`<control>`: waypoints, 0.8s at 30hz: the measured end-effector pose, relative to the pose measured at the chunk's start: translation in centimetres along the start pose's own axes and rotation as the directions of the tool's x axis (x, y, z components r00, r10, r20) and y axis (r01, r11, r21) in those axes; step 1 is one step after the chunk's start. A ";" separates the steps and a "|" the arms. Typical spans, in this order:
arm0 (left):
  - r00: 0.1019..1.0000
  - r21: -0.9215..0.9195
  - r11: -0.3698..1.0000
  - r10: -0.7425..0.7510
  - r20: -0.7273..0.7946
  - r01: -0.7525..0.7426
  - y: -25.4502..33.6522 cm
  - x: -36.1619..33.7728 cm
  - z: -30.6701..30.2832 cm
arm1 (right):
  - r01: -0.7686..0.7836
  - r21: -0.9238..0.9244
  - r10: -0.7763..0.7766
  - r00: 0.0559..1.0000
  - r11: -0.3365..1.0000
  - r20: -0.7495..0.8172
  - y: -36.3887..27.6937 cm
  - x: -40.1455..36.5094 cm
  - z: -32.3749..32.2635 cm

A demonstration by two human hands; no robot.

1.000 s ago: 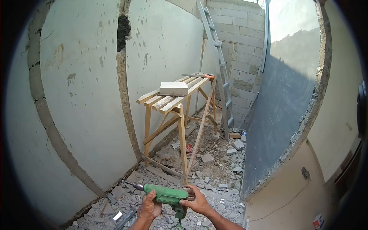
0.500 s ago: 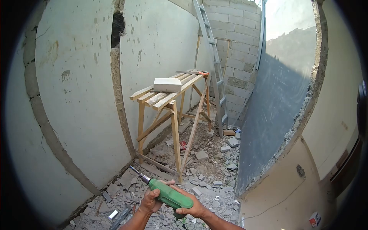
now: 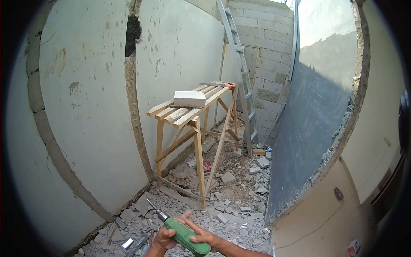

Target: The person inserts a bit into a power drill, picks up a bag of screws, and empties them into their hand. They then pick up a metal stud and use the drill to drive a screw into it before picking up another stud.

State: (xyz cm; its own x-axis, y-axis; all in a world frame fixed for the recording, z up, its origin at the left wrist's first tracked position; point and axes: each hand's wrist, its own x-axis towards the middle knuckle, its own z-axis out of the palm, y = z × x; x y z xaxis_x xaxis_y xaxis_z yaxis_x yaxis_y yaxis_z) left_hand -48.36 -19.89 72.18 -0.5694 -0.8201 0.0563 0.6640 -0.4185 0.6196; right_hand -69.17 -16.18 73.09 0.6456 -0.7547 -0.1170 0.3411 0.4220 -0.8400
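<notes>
A green power drill (image 3: 183,235) with a metal chuck and a long bit is held low in front of me, its tip pointing up and to the left. My left hand (image 3: 162,240) grips it from the left near the front, thumb on the housing. My right hand (image 3: 207,238) closes on the body from the right, farther back, with its fingers across the top. The drill's handle is hidden below the body and the hands.
A slatted wooden trestle (image 3: 200,154) stands ahead, bearing a white block (image 3: 189,99) and an orange-handled saw (image 3: 229,85). A metal ladder (image 3: 242,68) leans at the back wall. Broken rubble (image 3: 239,220) covers the floor. Metal profile pieces (image 3: 137,244) lie lower left.
The drill and both hands have moved slightly down and left, with the bit tilted more steeply upward. My right hand has shifted forward on the drill's body. The view has shifted slightly.
</notes>
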 end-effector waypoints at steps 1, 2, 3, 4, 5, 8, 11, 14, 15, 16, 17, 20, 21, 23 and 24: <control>1.000 0.057 0.998 0.021 0.019 -0.022 -0.4 -0.4 0.0 | -0.067 0.011 0.067 0.997 0.998 -0.030 0.3 -0.1 0.2; 1.000 0.067 0.998 0.009 0.000 -0.009 -1.4 -1.0 -1.1 | -0.012 -0.066 0.011 1.000 0.998 -0.019 0.8 0.1 0.0; 1.000 0.076 0.997 -0.003 -0.022 0.004 -2.7 -2.0 -3.0 | 0.041 -0.142 -0.042 0.999 0.989 -0.003 1.7 0.4 -0.4; 0.999 0.085 0.996 -0.012 -0.043 0.015 -3.4 -2.7 -4.4 | 0.094 -0.218 -0.093 0.996 0.971 0.017 2.2 0.6 -0.7; 0.993 0.131 0.990 -0.045 -0.107 0.058 -3.3 -3.5 -4.7 | 0.097 -0.261 -0.107 0.994 0.960 -0.024 2.2 0.4 -0.6; 0.988 -0.127 0.986 -0.117 -0.099 0.104 -5.8 -5.1 -11.4 | 0.081 -0.392 -0.147 0.979 0.916 -0.140 2.0 -0.7 0.0; 0.868 0.145 0.938 -0.224 -0.443 0.316 -4.3 -7.8 -9.6 | 0.149 -0.616 -0.315 0.934 0.774 -0.170 2.0 -2.8 -0.3; 0.815 0.205 0.898 -0.232 -0.531 0.389 -4.3 -9.1 -9.6 | -0.082 -0.688 -0.209 0.921 0.721 -0.329 -1.7 -5.2 2.8; 0.806 0.210 0.891 -0.235 -0.544 0.402 -4.4 -9.4 -9.8 | -0.083 -0.726 -0.247 0.909 0.682 -0.336 0.1 -5.5 0.6; 0.797 0.218 0.883 -0.238 -0.555 0.415 -4.5 -9.5 -10.0 | -0.088 -0.762 -0.282 0.896 0.642 -0.342 3.7 -5.6 -3.0; 0.790 0.225 0.877 -0.238 -0.565 0.425 -4.6 -9.7 -10.2 | -0.095 -0.795 -0.318 0.883 0.599 -0.345 6.3 -6.0 -5.3; 0.771 0.239 0.858 -0.245 -0.587 0.455 -4.7 -9.9 -10.9 | -0.098 -0.770 -0.349 0.850 0.630 -0.394 8.0 -7.9 -6.3; 0.768 0.242 0.854 -0.247 -0.591 0.461 -4.8 -10.0 -11.1 | -0.151 -0.761 -0.299 0.858 0.631 -0.417 7.1 -8.3 -5.5; 0.760 0.249 0.843 -0.253 -0.598 0.477 -4.8 -10.0 -11.5 | -0.256 -0.742 -0.198 0.864 0.620 -0.463 4.3 -9.2 -2.9; 0.759 0.252 0.839 -0.256 -0.599 0.482 -4.9 -10.1 -11.6 | -0.278 -0.730 -0.184 0.856 0.624 -0.484 4.2 -9.7 -2.4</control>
State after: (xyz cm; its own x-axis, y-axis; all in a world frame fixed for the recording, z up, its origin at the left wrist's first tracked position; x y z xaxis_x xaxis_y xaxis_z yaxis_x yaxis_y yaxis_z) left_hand -40.23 -14.07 59.44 -0.3120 -0.7490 -0.5844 0.1609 -0.6479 0.7445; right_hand -75.66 -8.32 69.40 0.1588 -0.9665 -0.2017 -0.4655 0.1069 -0.8786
